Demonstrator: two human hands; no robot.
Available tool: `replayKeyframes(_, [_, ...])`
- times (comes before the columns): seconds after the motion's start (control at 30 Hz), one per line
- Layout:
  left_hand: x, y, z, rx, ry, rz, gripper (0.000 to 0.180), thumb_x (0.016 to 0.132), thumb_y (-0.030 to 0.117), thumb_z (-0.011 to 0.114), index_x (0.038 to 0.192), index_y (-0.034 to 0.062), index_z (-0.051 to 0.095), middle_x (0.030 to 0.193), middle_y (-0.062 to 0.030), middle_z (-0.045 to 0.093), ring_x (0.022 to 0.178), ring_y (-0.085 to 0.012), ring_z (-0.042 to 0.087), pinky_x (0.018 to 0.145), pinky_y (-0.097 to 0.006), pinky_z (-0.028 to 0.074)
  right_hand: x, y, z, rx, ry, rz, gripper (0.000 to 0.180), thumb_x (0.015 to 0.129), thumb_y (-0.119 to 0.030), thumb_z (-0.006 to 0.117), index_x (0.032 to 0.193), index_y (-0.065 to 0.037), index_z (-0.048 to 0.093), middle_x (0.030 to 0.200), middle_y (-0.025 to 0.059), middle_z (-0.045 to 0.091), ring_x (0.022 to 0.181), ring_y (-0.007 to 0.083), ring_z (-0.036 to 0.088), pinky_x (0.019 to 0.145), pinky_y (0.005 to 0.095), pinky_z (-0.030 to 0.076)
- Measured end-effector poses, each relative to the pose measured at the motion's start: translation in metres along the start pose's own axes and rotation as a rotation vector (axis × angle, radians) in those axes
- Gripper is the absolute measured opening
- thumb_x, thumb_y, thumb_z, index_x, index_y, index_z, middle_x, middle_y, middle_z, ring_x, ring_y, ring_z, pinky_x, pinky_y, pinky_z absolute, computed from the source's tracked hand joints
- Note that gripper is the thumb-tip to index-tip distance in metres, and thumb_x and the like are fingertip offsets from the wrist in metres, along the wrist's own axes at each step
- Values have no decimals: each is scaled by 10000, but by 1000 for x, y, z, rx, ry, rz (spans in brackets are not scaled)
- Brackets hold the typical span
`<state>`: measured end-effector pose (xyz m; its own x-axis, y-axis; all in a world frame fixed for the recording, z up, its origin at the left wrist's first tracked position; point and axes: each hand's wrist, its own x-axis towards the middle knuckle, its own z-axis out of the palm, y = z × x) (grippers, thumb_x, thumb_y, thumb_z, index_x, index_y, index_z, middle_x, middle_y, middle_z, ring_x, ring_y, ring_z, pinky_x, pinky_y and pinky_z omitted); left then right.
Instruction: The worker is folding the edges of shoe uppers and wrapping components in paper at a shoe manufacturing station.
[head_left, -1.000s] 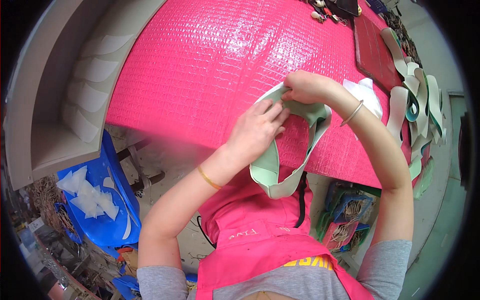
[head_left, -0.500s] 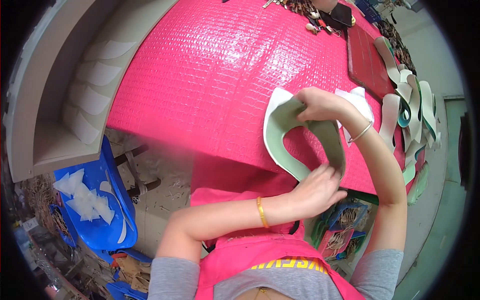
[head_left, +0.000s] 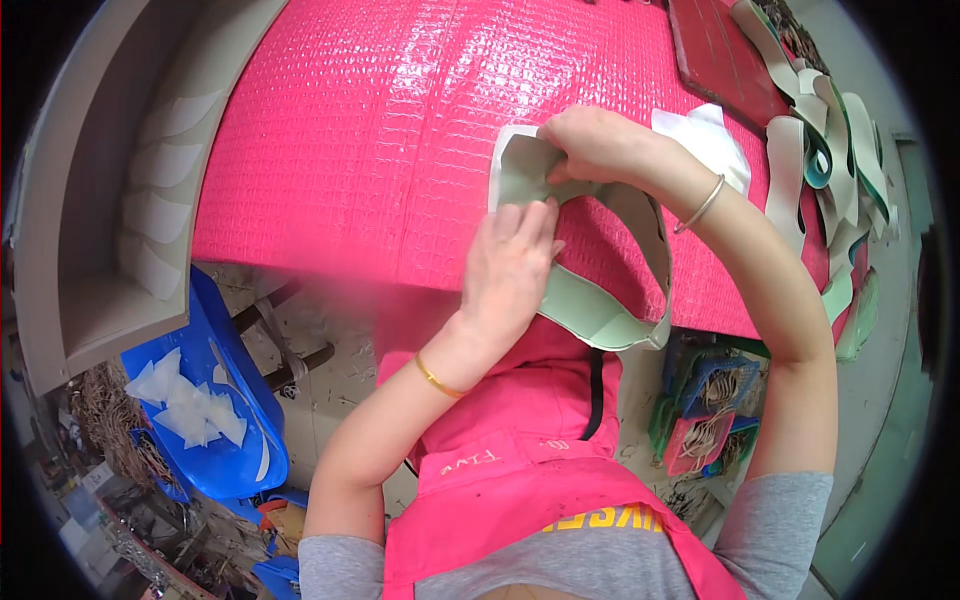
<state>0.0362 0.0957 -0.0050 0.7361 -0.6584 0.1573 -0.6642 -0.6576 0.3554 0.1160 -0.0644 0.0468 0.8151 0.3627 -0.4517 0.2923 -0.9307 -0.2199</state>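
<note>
A shoe upper (head_left: 598, 308), pale green inside with a white edge, is bent into an open loop over the near edge of the pink-covered table (head_left: 360, 150). My left hand (head_left: 508, 262) is closed on its left side, fingertips pressed against the green inner face. At the far end, my right hand (head_left: 600, 145) pinches the upper's edge, thumb on the inside. The fingertips of both hands are close together near the white-edged end. My left hand hides part of the upper's left side.
White sheets (head_left: 705, 140) lie right of my right wrist. Several white and green curved pieces (head_left: 840, 165) are piled at the right edge by a dark red board (head_left: 728, 62). A grey shelf (head_left: 75, 315) holds white cutouts; a blue chair (head_left: 225, 470) bears translucent pieces. Baskets (head_left: 695, 440) stand below.
My left hand has moved from the upper's near right side to its far left side. The upper has turned, and my right hand keeps its pinch at the far end.
</note>
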Motion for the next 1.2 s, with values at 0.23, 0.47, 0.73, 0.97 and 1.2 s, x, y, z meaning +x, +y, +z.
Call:
replayKeyframes(0.23, [3,-9,16,-163,223,122,382,686,140,625,1016,-31,538,1022,-116,490,957,-257,467,854,-339,406,1,1,12,-32,90,-28,263,632,-166,670,804,18,595,732,192,590,735,346,584,673,405,461])
replayKeyframes(0.47, [8,-16,19,-153,258,202,352,687,96,610,995,-53,528,1014,-122,500,980,-250,478,846,-312,428,-13,-2,-9,-101,-26,-39,309,583,-172,701,804,17,595,770,183,592,766,342,576,694,403,454])
replayKeyframes(0.73, [12,-9,19,-167,227,179,323,698,85,599,983,-53,531,987,-123,502,965,-256,480,811,-336,442,-18,-2,-19,-181,-382,71,325,622,-176,684,853,23,570,811,189,593,799,323,583,691,391,449])
replayKeyframes(0.97, [50,-24,-25,-586,289,14,296,745,71,548,1033,4,544,822,-135,531,815,-290,522,726,-383,454,-59,13,18,60,167,-12,114,664,-43,551,768,-10,515,735,184,566,748,327,577,646,406,443])
replayKeyframes(1.2, [162,-9,-4,-528,-730,360,277,624,189,661,861,49,635,778,-134,623,761,-253,584,680,-353,460,-93,-26,51,-293,498,-178,145,623,-78,504,751,-11,514,728,83,463,764,223,501,637,298,454])
